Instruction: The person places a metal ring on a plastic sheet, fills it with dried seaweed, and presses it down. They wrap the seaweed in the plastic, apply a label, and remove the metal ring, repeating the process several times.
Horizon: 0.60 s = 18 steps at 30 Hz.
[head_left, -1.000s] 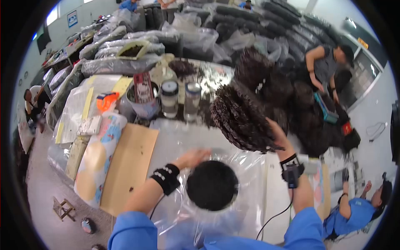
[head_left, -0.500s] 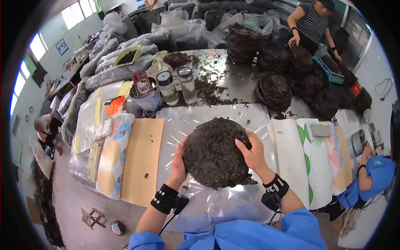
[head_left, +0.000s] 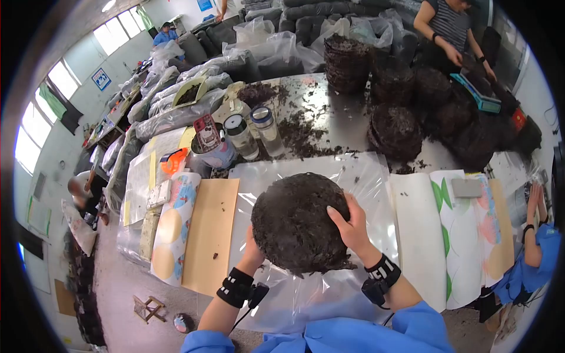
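A round, dark brown cake of pressed dried flakes [head_left: 300,223] is held up over a clear plastic sheet [head_left: 265,306]. My left hand [head_left: 252,250] grips its left edge, with the fingers mostly hidden behind it. On the right edge, my right hand [head_left: 352,226] has its thumb on the front face and its other fingers around the rim. A ragged bit sticks out at the cake's lower right. Brown paper [head_left: 209,229] lies left of the sheet, and white paper [head_left: 421,235] lies right of it.
Stacks of similar dark cakes [head_left: 394,132] stand at the back right, near a co-worker [head_left: 450,35] and a teal scale [head_left: 479,94]. Two glass jars [head_left: 268,132] and a tin with a phone [head_left: 215,153] stand behind left. Another person's hands [head_left: 534,206] show at far right.
The cake has turned in my hands, showing a smoother, darker face, and my left hand is lower on its edge. The view has shifted. The co-worker's hand has moved toward the scale.
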Available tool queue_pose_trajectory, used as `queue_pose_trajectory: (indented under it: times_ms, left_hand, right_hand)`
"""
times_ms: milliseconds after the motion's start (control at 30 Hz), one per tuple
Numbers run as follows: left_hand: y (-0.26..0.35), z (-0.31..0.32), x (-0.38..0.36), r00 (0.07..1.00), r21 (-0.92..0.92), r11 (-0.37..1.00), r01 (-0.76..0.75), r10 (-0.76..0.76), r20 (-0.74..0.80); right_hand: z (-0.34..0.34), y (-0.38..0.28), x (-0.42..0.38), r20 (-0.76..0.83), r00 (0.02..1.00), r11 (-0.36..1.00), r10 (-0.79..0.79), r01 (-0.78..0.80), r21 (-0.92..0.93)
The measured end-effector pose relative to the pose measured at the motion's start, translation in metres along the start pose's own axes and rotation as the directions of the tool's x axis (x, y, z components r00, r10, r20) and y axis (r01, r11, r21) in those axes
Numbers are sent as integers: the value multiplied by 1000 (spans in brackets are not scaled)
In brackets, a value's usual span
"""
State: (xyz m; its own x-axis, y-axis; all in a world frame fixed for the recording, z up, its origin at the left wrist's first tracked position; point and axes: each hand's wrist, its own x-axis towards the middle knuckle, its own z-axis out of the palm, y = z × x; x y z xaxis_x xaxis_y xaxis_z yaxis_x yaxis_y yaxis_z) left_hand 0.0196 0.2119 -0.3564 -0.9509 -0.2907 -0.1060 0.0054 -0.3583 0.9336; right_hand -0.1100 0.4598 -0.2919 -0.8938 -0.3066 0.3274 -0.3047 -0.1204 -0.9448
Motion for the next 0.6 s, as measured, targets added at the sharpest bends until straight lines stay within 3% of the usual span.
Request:
queue_pose_trajectory:
  times_ms: [33,67,100,133,167,233,267,300,333,367,433,500,567,600]
  left_hand:
    - [-11,-10,-1,992,143,982,-122,119,29]
    - [-4,-7,0,992,151,981,-125,122,29]
    - [4,-4,4,998,21,998,-63,63,30]
    - [12,0,6,999,-110,994,0,4,41]
    - [15,3,6,999,-108,994,-5,9,42]
    - [16,5,2,998,-239,971,21,-5,66]
    - [-4,-5,2,997,-230,973,31,-15,70]
    - [-40,-23,7,993,-72,990,-121,122,6]
    - [-59,-34,10,963,93,960,-265,269,-30]
    - [-32,-20,8,963,93,960,-264,267,-21]
    - [49,22,0,991,-325,938,122,-95,99]
    - [43,12,3,987,-281,949,145,-120,104]
    - [36,7,-2,987,-261,953,156,-139,84]
    - [33,11,-1,998,44,999,17,-20,67]
  right_hand:
    - [0,4,3,54,990,969,-129,137,-207]
    - [-1,6,6,88,993,986,-73,85,-144]
    - [-5,3,7,87,993,986,-82,94,-140]
    - [-9,-1,7,105,993,998,60,-61,12]
    - [-12,-6,7,147,969,962,198,-221,158]
    - [-13,1,7,139,965,958,223,-244,154]
    - [-11,-8,3,172,970,984,175,-168,-54]
    - [-9,-13,0,212,968,963,134,-77,-258]
    - [-2,-14,-5,133,989,972,70,-38,-233]
    - [-3,-13,-5,124,990,971,69,-38,-234]
    - [-5,-11,-2,69,990,990,123,-127,54]
    - [-13,-5,3,86,944,848,317,-323,420]
    - [-21,12,12,135,870,623,475,-441,646]
    - [-25,19,16,208,848,488,487,-462,741]
